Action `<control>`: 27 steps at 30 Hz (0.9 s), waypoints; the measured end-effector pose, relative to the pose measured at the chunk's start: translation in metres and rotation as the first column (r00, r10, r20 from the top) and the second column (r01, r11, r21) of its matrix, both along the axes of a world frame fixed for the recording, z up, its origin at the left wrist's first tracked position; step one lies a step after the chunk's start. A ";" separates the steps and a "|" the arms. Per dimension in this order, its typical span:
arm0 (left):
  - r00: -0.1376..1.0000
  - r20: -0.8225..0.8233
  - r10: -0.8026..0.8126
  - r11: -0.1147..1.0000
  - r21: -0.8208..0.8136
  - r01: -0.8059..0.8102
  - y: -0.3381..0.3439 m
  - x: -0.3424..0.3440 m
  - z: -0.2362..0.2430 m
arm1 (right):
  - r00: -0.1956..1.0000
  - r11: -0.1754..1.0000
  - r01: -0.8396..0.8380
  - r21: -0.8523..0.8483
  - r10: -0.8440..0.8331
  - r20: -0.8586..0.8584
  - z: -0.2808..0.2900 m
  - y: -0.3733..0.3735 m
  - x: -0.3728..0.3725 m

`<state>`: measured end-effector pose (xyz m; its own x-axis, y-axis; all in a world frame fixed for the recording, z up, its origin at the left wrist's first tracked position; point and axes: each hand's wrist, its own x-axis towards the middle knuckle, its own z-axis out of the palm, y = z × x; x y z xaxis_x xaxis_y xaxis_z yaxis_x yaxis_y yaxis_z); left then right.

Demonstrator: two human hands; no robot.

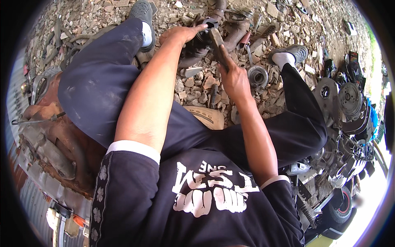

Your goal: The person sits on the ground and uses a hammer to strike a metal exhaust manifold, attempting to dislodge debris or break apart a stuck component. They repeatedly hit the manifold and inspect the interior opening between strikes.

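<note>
My left hand (pixel 181 34) is closed on a dark metal engine part (pixel 197 46) with a flange at its upper end, thumb stretched toward the flange. My right hand (pixel 236 81) grips a long, flat, brown bar-shaped tool (pixel 217 40), its forefinger laid along it. The tool's far end is up against or just beside the flange; I cannot tell whether they touch. Its working face is turned away. Rusty curved pipes (pixel 237 36) lie just beyond and to the right. Near my right wrist a round metal part with a hollow centre (pixel 258 76) rests on the stones.
Broken stone and rubble (pixel 193 84) cover the ground between my legs. A wrench (pixel 249 53) stands by the round part. A brown paper sack piece (pixel 205 116) lies close in. Large rusty castings (pixel 61 144) crowd the left; a heap of metal parts (pixel 345 107) fills the right.
</note>
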<state>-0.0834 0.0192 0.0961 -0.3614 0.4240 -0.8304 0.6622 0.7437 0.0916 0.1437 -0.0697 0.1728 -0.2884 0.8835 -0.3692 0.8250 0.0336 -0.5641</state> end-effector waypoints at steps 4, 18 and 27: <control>0.997 0.082 -0.003 0.996 0.087 -0.004 -0.015 -0.024 -0.066 | 0.997 1.000 -0.014 0.014 0.015 -0.080 0.008 -0.002 0.005; 0.993 0.042 -0.110 0.991 0.081 0.106 -0.010 -0.009 -0.017 | 0.996 0.997 0.054 0.062 -0.049 -0.074 0.015 0.005 -0.007; 0.992 -0.096 -0.082 0.996 0.030 0.085 -0.007 0.002 0.005 | 0.996 0.999 0.045 -0.026 -0.046 -0.081 0.017 0.002 0.015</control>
<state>-0.0812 0.0120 0.1011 -0.4000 0.4833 -0.7787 0.7288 0.6829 0.0494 0.1584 -0.0679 0.1896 -0.2780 0.8877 -0.3671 0.7768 -0.0171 -0.6295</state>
